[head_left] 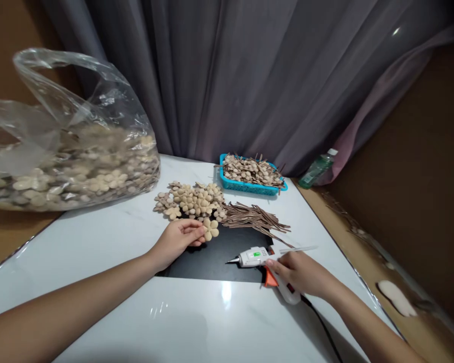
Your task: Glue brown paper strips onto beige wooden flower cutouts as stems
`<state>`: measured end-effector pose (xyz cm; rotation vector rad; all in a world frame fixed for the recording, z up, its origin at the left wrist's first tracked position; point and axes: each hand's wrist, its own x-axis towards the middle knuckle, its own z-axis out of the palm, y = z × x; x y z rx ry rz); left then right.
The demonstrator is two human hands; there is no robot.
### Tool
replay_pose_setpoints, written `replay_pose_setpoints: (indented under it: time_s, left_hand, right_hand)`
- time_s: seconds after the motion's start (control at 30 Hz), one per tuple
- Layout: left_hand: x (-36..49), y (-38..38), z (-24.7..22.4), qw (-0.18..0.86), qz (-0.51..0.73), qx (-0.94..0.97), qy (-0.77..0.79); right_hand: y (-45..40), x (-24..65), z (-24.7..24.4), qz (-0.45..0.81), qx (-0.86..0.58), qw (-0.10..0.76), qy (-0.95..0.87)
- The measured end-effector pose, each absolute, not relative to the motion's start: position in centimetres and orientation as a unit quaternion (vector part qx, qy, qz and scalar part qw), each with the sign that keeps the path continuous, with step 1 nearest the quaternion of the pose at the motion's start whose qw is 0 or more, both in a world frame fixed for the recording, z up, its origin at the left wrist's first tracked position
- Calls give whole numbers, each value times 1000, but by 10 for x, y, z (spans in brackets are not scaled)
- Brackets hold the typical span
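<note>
Between the thumb and fingers of my left hand is a beige five-petalled flower, held above the near edge of a flower pile. My right hand grips a white hot glue gun by its handle, the thumb resting near the top of it. The gun has an orange trigger and a clear glue stick sticking out of its back. Its metal nozzle points left over a black mat, apart from the flower. Thin brown stems lie in a bundle just right of the pile.
A clear plastic bag full of similar flowers stands at the left. At the back of the white table is a blue basket of small flowers and stems. A green bottle leans at the right, and a black cord trails from the gun.
</note>
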<state>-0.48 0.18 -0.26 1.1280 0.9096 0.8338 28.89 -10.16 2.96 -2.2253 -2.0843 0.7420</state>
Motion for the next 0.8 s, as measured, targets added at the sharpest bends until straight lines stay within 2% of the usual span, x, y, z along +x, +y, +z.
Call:
replay_pose_setpoints:
  time_s: [0.1, 0.17, 0.37, 0.6, 0.8]
  left_hand:
    - [-6, 2, -3, 667, 375, 501, 404]
    - [-7, 2, -3, 666, 377, 504, 400]
    - [-6, 0, -2, 659, 380, 509, 401]
    - [-6, -1, 2, 661, 378, 511, 399]
    - [-5, -2, 3, 656, 382, 511, 403]
  right_hand:
    - [-81, 288, 43, 114, -688, 40, -716]
    - [-60, 288, 46, 89, -667, 71, -736]
    - [-4, 291, 24, 114, -596, 86, -790]
    - [8, 293, 13, 135, -565, 96, -808]
    - [3, 294, 25, 152, -554, 166, -801]
